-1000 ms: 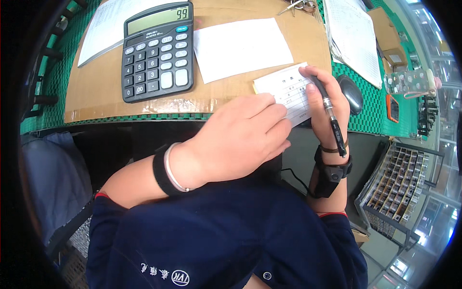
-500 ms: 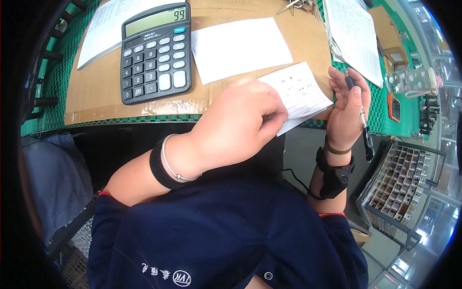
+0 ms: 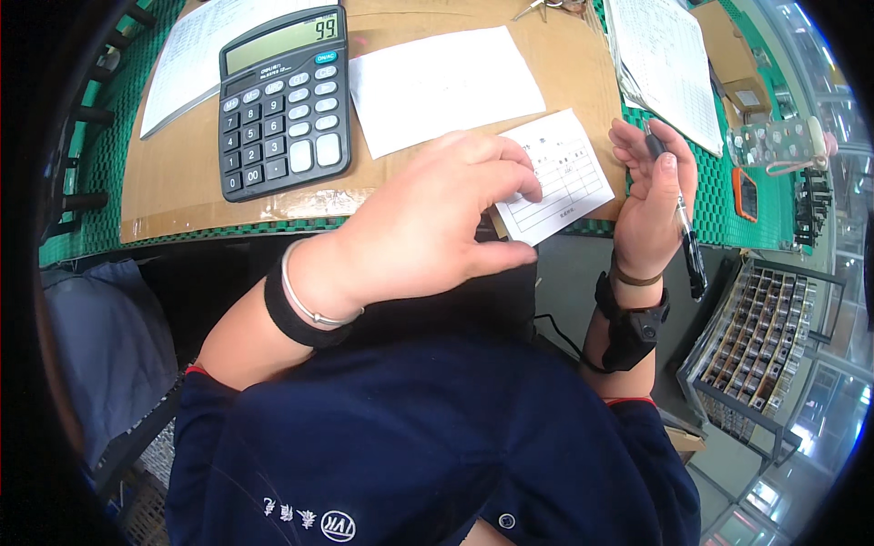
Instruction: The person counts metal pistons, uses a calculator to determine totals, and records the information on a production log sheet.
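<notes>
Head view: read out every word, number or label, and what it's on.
Text located, not copied:
Calculator: large display digits, marked keys.
Slip: printed heading and table; finest print too small.
Dark blue shirt: white characters, round emblem.
Left sheets, right sheets: too small to read.

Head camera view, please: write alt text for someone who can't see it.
A person's left hand, thumb and fingers parted, is over the left side of a printed slip at the near edge of some cardboard, while the right hand holds a pen. A calculator and a white sheet lie farther left, with papers at both sides.
</notes>
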Demonstrator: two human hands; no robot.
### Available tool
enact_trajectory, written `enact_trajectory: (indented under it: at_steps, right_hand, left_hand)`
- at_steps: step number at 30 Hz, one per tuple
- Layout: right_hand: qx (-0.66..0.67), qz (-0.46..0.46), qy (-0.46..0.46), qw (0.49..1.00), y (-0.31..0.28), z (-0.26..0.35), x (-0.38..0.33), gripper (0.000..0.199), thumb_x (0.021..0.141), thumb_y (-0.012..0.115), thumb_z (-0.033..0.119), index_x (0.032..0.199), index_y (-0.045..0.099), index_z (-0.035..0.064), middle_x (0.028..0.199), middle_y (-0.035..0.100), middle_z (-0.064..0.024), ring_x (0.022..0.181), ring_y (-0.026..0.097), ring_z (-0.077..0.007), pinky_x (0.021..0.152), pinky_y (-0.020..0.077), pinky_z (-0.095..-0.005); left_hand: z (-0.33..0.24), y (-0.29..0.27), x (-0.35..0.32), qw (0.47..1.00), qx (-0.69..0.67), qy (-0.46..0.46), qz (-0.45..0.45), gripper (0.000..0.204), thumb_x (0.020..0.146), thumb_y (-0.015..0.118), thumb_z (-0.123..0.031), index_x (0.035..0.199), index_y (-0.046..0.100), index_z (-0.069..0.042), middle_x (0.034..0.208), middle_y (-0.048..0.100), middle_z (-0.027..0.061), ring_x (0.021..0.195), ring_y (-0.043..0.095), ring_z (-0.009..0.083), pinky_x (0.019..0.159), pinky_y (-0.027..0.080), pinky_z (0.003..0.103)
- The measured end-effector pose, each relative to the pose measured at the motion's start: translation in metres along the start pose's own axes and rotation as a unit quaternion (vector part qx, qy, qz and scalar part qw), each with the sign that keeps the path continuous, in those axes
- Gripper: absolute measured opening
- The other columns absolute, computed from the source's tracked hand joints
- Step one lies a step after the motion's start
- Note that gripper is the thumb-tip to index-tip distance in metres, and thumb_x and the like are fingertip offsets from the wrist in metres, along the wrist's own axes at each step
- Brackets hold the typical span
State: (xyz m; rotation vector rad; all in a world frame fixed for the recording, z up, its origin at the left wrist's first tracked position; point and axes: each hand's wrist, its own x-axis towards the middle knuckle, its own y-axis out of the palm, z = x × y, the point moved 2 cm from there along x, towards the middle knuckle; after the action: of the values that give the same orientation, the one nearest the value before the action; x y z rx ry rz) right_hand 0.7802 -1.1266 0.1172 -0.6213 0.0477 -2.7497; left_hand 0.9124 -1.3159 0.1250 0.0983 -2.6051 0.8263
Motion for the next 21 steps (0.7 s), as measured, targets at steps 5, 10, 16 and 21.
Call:
enact_trajectory:
  at_steps: [5, 10, 16, 21]
  right_hand:
    - [-0.006, -0.002, -0.004, 1.000, -0.0005, -0.0006, -0.0003, 0.035, 0.104, 0.039, 0.016, 0.126, 0.053, -0.0076, 0.112, 0.069, -0.0243, 0.101, 0.067, -0.0240, 0.091, 0.0511, -0.0328]
    - [-0.009, 0.002, -0.004, 1.000, -0.0003, -0.0010, 0.0004, 0.035, 0.105, 0.039, 0.017, 0.125, 0.053, -0.0076, 0.111, 0.069, -0.0239, 0.101, 0.068, -0.0235, 0.090, 0.0513, -0.0322]
    - [-0.017, 0.004, -0.008, 1.000, 0.0005, 0.0003, 0.0001, 0.035, 0.105, 0.039, 0.018, 0.125, 0.053, -0.0072, 0.111, 0.069, -0.0234, 0.100, 0.068, -0.0231, 0.090, 0.0514, -0.0319]
    - [-0.017, 0.000, -0.006, 1.000, 0.0008, -0.0002, -0.0003, 0.035, 0.105, 0.040, 0.019, 0.125, 0.053, -0.0069, 0.110, 0.069, -0.0232, 0.100, 0.067, -0.0227, 0.089, 0.0514, -0.0319]
  left_hand:
    - [0.0056, -0.0081, 0.0046, 0.997, 0.016, 0.016, 0.080, 0.032, 0.075, 0.079, -0.009, 0.105, 0.066, -0.007, 0.118, 0.062, 0.0087, 0.108, 0.057, 0.0307, 0.095, 0.046, 0.040]
    - [0.0081, -0.0091, 0.0073, 0.995, 0.007, 0.006, 0.096, 0.030, 0.077, 0.077, -0.007, 0.105, 0.066, -0.007, 0.117, 0.063, 0.0082, 0.107, 0.058, 0.0313, 0.095, 0.047, 0.040]
    - [0.0098, -0.0088, 0.0072, 0.996, 0.006, 0.011, 0.087, 0.030, 0.077, 0.077, -0.007, 0.104, 0.066, -0.007, 0.116, 0.063, 0.0081, 0.107, 0.058, 0.0308, 0.095, 0.047, 0.040]
    - [0.0108, -0.0086, 0.0070, 0.996, 0.006, 0.019, 0.082, 0.030, 0.076, 0.077, -0.007, 0.104, 0.066, -0.008, 0.116, 0.064, 0.0078, 0.107, 0.058, 0.0306, 0.095, 0.047, 0.040]
